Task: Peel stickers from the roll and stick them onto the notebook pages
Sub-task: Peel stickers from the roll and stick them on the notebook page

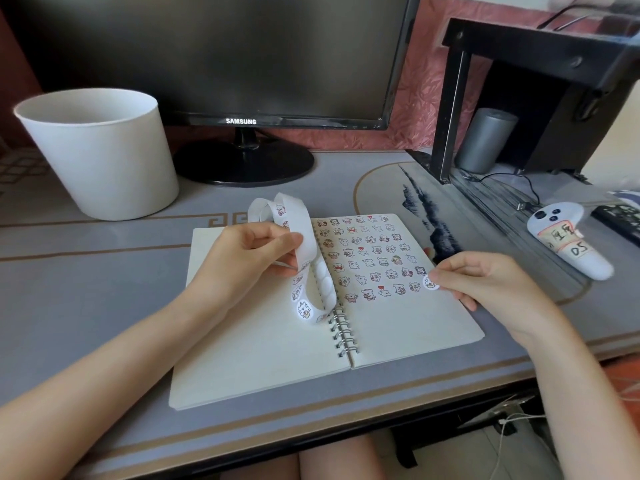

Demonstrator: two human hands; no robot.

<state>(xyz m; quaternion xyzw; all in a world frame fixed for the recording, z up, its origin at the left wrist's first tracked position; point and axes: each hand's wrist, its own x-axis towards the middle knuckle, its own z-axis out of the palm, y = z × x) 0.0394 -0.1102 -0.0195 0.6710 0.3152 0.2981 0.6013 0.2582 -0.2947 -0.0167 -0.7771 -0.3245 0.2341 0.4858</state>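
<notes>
An open spiral notebook (263, 355) lies on the desk, its right page covered in several rows of small cartoon stickers. My left hand (249, 258) grips a looping white sticker strip (304, 237) above the left page, near the spiral binding. The strip curls up behind my fingers and hangs down to the page. My right hand (485, 282) pinches a single round white sticker (430, 283) at the right edge of the sticker rows, just above the right page.
A white bucket (100, 154) stands at the back left. A black monitor (225, 57) on a round stand sits behind the notebook. To the right are a black shelf frame (450, 109), a grey cylinder (485, 140), a cable and a white controller (568, 244).
</notes>
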